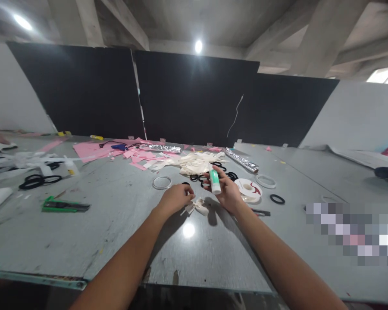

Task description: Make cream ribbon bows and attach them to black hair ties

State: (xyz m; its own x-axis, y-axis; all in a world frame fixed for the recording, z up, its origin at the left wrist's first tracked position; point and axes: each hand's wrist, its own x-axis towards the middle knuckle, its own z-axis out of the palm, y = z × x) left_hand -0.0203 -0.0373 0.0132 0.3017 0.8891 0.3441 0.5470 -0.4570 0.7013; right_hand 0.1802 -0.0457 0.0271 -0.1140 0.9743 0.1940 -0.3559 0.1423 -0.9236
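Observation:
My right hand (228, 191) is closed round a small white glue tube with a green cap (214, 181), held upright above the grey table (116, 224). My left hand (174, 199) rests on the table with its fingers curled, pinching a small cream fabric bow (197, 206) that lies between the two hands. Just beyond the hands lie several black elastic rings (197, 177) and a heap of cream fabric strips (197, 162).
A white ribbon spool (248, 189), clear rings (161, 182) and a lone black ring (277, 199) lie near my right hand. Pink paper scraps (93, 150) and foil rolls (242, 160) sit further back. A green cutter (63, 206) and black bands (39, 181) lie left.

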